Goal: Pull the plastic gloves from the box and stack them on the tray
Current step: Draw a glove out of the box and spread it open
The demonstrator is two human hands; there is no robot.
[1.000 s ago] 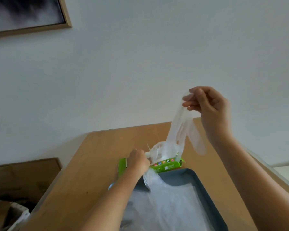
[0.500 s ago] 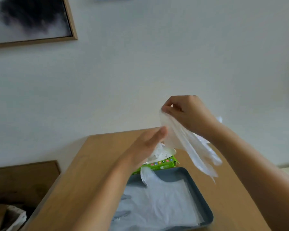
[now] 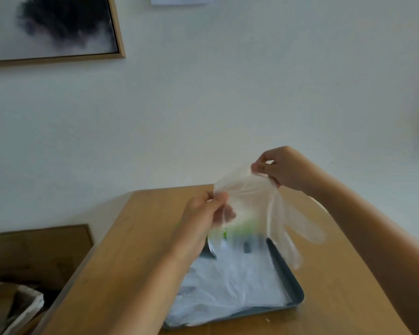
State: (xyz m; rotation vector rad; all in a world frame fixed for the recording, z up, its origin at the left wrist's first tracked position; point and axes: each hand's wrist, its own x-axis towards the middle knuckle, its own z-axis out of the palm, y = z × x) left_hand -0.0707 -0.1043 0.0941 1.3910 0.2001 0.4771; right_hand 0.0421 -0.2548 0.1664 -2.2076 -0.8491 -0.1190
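— Wooden tabletop (image 3: 121,274), pale, with bare boards along its left edge. What lies nearest on it?
— A grey tray (image 3: 284,269), well in from the left edge and closer to the right one. A stack of clear plastic gloves (image 3: 230,284) lies flat inside it, a little crumpled.
— And the hands?
— Both are raised over the tray's far end. The left hand (image 3: 203,213) pinches one corner of a clear glove (image 3: 249,192) between thumb and fingers. The right hand (image 3: 283,170), higher and farther right, pinches the other corner with thumb and forefinger, its remaining fingers curled.
— So the glove is off the tray?
— Yes, stretched in the air between the two hands, its finger parts dangling in front of the tray's right rim.
— Where is the box?
— Just past the tray's far end, behind the hanging glove: a green box (image 3: 246,229), blurred through the film. Whether it touches the tray I cannot tell.
— Beyond that?
— A white wall (image 3: 203,105), with a wood-framed picture (image 3: 58,27) at the upper left.
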